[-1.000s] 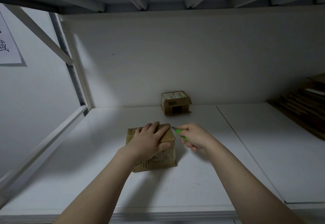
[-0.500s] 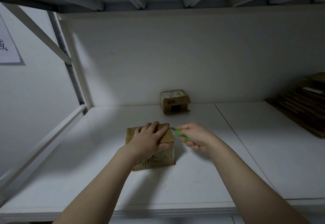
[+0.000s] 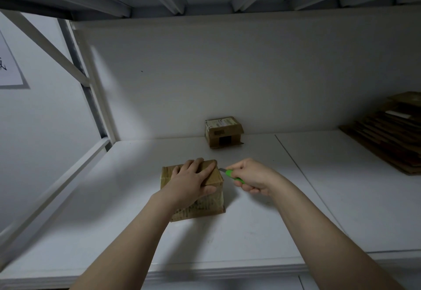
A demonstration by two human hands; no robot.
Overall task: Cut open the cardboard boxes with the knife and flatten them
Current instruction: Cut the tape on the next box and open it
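- a small brown cardboard box is seen standing on the white shelf, near the front and about the middle; its top is closed and dark print is visible on the near face.
- the left grip is laid flat on the top of the box, with the fingers straight and spread toward the far edge and the thumb brought down over the near right corner. nothing is clutched by it; the box is only pressed.
- the right grip is clenched round a green knife just to the right of the box, the fingers being curled under the handle.
- the short blade is pointed left at the upper right edge of the box, close to the far corner — whether the cardboard is entered or merely touched cannot be told.
- a second box is set at the back of the shelf against the wall, well apart from the first. a white label is carried on its top, and a dark square gap is shown in its near face.
- a stack of flattened cardboard is laid at the far right of the shelf, partly cut off by the picture's edge.
- a white sheet with dark marks is fixed to the left wall, beyond a diagonal brace of the rack.
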